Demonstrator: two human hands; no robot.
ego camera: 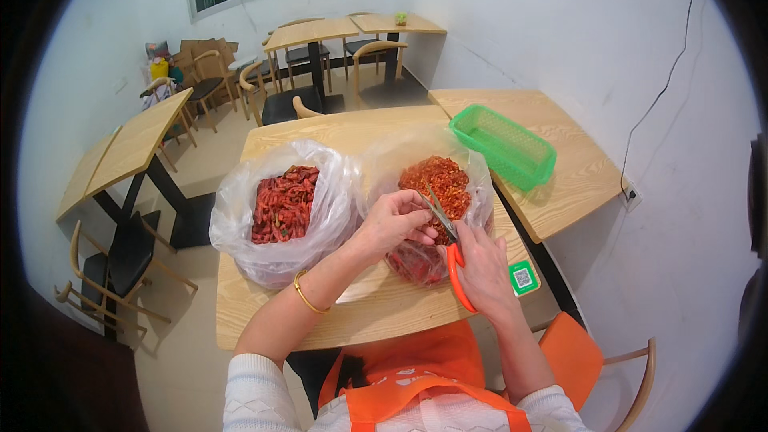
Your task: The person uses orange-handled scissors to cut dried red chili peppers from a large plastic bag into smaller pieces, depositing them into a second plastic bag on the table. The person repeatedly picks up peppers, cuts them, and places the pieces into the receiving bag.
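My right hand (483, 264) grips scissors (443, 219) with orange handles, their blades pointing up and left, slightly apart. Beside the blades is my left hand (401, 219), thumb and fingers curled together; whether something small is pinched there I cannot make out. Both hands are over a clear plastic bag (477, 177) holding chopped dried red chilies (437, 177). Darker red contents show through the bag's near side. To the left stands another open plastic bag (336, 186), filled with whole dried red chilies (285, 204).
Both bags stand on a wooden table (270, 318). A green plastic basket (510, 153) sits on the adjoining table (564, 192) by the wall. Near my right wrist lies a green card (522, 278) with a printed code. An orange chair seat (570, 360) is at lower right.
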